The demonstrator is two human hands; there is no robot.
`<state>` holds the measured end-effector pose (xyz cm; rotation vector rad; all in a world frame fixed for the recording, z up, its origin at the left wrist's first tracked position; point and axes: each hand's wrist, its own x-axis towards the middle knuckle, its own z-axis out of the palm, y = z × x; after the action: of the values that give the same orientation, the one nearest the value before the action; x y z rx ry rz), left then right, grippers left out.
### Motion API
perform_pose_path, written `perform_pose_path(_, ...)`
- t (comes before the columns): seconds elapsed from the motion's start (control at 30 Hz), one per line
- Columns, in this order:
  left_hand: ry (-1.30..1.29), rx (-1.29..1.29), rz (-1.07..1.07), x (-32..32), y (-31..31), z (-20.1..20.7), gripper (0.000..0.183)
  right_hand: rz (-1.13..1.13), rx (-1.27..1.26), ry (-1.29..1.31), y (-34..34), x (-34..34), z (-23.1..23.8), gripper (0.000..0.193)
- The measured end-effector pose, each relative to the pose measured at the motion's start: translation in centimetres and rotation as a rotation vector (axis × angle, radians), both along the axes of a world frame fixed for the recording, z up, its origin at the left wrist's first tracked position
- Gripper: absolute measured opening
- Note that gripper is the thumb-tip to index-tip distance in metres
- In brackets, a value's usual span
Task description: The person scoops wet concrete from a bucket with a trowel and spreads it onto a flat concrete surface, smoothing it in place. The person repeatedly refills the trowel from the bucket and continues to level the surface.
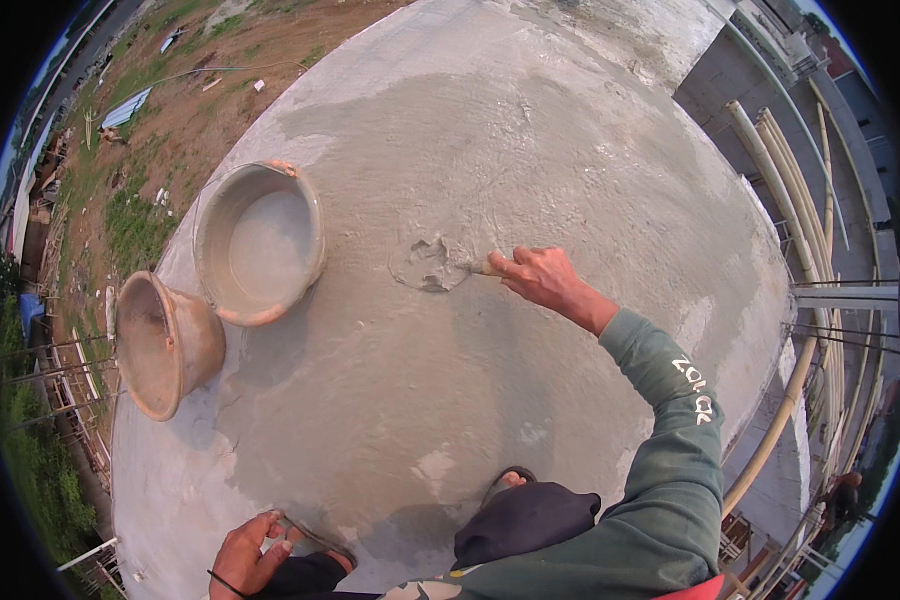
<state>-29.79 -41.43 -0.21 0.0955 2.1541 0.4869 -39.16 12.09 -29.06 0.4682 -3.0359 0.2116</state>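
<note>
My right hand (548, 283) is closed around the handle of a trowel (484, 268). Its blade lies low over the wet grey mortar (390, 380) and is largely hidden by a lump of mortar (432, 262) on and around it. Close to my left knee and sandalled foot, my left hand (248, 556) hangs with its fingers loosely bent and apart, holding nothing that I can see. A dark band circles that wrist. To the left of the trowel stands a round mortar-stained bucket (310, 270) with a greyish bottom.
A second, orange-brown bucket (198, 345) lies tilted near the slab's left edge. Beyond that edge, grassy ground (140, 220) lies lower down. Bamboo poles (785, 190) run along the right side, past the edge of the concrete slab (370, 50). My sandalled feet (510, 480) rest on the slab.
</note>
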Motion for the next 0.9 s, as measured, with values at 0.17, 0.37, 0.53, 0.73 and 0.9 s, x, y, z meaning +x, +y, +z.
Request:
perform_pose_path(0.17,-0.118,-0.001,0.030,-0.1,-1.0,0.1,0.051,-0.410,0.033,0.143,4.2,-0.5,0.4,0.045)
perform_pose_path(0.37,-0.082,-0.022,-0.036,-0.5,-1.1,0.6,0.050,-0.465,-0.021,0.067,2.2,1.8,0.0,0.044)
perform_pose_path(0.53,-0.075,-0.059,-0.089,-0.5,-0.9,0.4,0.051,-0.090,-0.034,0.062,-3.8,8.2,0.4,0.046)
perform_pose_path(0.73,0.000,0.021,-0.035,0.5,-1.5,0.8,0.050,-0.810,-0.006,0.135,-1.1,9.9,0.9,0.046)
perform_pose_path(0.9,0.033,0.062,-0.073,0.5,-1.8,0.5,0.050,-0.463,-0.109,0.108,-11.0,14.5,0.3,0.051)
